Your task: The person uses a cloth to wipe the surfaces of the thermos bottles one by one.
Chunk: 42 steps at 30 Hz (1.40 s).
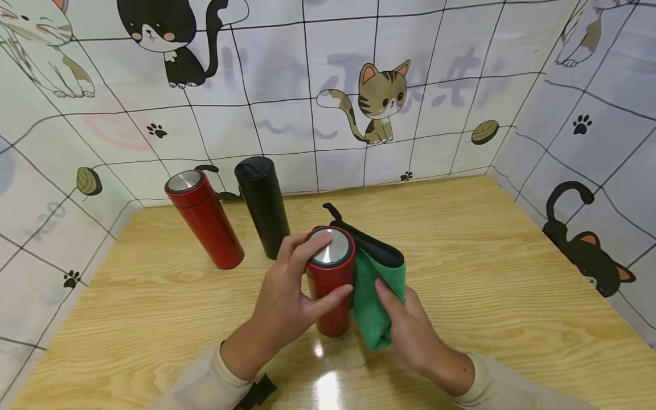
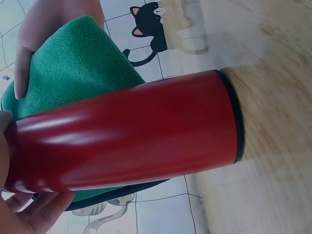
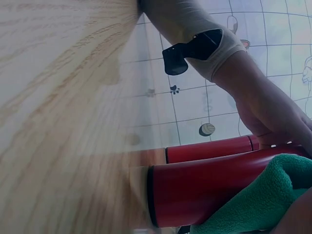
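Observation:
In the head view a red thermos bottle (image 1: 332,307) with a silver-topped lid stands near the middle of the table, its base close to the wood in the left wrist view. My left hand (image 1: 279,296) grips its upper part, fingers over the lid and thumb across the front. My right hand (image 1: 417,336) pinches a folded green cloth (image 1: 371,302) with a black band and loop, held against the bottle's right side. From the left wrist the cloth (image 2: 83,63) shows behind the bottle (image 2: 131,136). The right wrist view shows the cloth (image 3: 258,200) overlapping the bottle's side (image 3: 195,187).
A second red thermos bottle (image 1: 212,228) and a black bottle (image 1: 265,210) stand upright at the back left of the wooden table (image 1: 487,273). Cat-patterned wall covering (image 1: 277,131) closes off the back and both sides.

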{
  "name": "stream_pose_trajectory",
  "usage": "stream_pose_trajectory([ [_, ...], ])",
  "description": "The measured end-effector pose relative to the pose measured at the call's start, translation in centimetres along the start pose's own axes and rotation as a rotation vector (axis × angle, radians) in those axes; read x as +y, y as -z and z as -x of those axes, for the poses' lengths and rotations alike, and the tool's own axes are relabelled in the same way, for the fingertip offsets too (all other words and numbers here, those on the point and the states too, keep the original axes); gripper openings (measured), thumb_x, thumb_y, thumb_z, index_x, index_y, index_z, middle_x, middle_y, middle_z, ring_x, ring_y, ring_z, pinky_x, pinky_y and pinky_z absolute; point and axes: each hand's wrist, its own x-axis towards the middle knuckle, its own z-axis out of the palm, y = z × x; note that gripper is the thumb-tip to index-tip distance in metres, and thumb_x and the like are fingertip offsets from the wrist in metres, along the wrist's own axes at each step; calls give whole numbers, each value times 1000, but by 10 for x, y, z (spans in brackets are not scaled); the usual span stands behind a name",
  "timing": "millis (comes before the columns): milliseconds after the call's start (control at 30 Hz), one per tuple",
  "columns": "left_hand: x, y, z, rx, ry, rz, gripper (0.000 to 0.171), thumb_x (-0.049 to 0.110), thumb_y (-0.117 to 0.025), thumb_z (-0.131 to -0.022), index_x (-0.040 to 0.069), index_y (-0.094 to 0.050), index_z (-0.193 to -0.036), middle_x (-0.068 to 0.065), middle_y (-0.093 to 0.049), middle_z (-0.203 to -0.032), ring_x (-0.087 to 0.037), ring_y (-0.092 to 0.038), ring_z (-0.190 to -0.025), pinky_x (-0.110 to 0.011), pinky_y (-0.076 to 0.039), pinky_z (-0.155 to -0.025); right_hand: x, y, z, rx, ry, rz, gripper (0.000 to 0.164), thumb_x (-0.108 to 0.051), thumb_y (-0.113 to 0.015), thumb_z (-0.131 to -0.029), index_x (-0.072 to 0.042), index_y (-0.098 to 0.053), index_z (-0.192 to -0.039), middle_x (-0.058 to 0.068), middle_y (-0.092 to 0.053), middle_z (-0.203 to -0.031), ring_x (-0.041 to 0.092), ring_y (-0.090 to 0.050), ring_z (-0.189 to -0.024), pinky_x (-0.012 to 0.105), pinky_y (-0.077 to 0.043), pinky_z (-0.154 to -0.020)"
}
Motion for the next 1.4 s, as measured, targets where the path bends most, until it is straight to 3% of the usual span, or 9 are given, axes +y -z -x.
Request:
stream_pose_trajectory([
  [167,1,-1,-1,3,-5,10,85,24,-90,-73,15,-41,-142,-17,-53,-130,-29,-64,-115,-40,-60,-86,-3,2,2,-14,61,-20,38,-18,-26,-111,11,-46,-124,1,-61,-95,7,-60,-82,27,-55,-72],
  [400,0,-3,0,-9,42,-29,89,30,-89,-74,16,-35,-144,-18,-53,-132,-30,-62,-122,-39,-59,-88,-1,4,5,-48,172,-89,35,-9,-23,-110,-13,-49,-132,-6,-61,-105,4,-60,-91,23,-55,-80],
  [500,-1,-3,1,0,27,-57,80,36,-82,-82,16,-35,-143,-19,-53,-129,-30,-64,-117,-39,-60,-85,0,4,4,-55,174,-70,33,-9,-23,-110,-11,-49,-129,-6,-59,-100,4,-59,-87,24,-54,-77],
  [600,-2,-2,2,6,-5,-76,66,33,-69,-90,14,-34,-143,-19,-53,-127,-28,-64,-111,-39,-61,-82,0,3,3,-50,147,-53,29,-10,-24,-110,-2,-49,-122,-5,-58,-92,4,-58,-81,25,-54,-73],
  [733,-2,-1,2,-8,-36,-72,68,22,-59,-83,11,-32,-143,-19,-52,-127,-26,-60,-110,-39,-61,-82,2,0,1,-40,104,-36,31,-13,-27,-110,9,-48,-114,-4,-56,-83,4,-57,-74,26,-53,-67],
  [833,-2,-1,2,-20,-34,-63,69,20,-59,-82,12,-30,-144,-18,-50,-129,-26,-59,-112,-39,-61,-84,4,-1,-2,-40,56,5,34,-17,-27,-111,10,-48,-111,0,-55,-81,5,-56,-72,27,-53,-66],
  [1067,-3,-1,3,-10,-50,-77,61,29,-58,-91,15,-33,-145,-17,-50,-121,-23,-60,-99,-33,-60,-74,6,-1,-5,-26,-5,83,37,-20,-28,-111,8,-50,-118,14,-59,-91,9,-61,-79,28,-55,-71],
  [1200,-5,0,1,10,-94,-74,56,42,-54,-98,14,-37,-143,-17,-50,-114,-22,-58,-96,-31,-58,-70,2,0,-3,3,-2,73,38,-21,-28,-111,8,-50,-122,14,-59,-95,9,-61,-82,28,-55,-73],
  [1400,-6,-1,-1,33,-120,-76,60,49,-58,-96,14,-40,-141,-18,-51,-114,-24,-59,-96,-30,-58,-69,-3,3,2,10,57,36,38,-17,-26,-111,8,-43,-134,9,-58,-108,8,-60,-94,25,-54,-80],
])
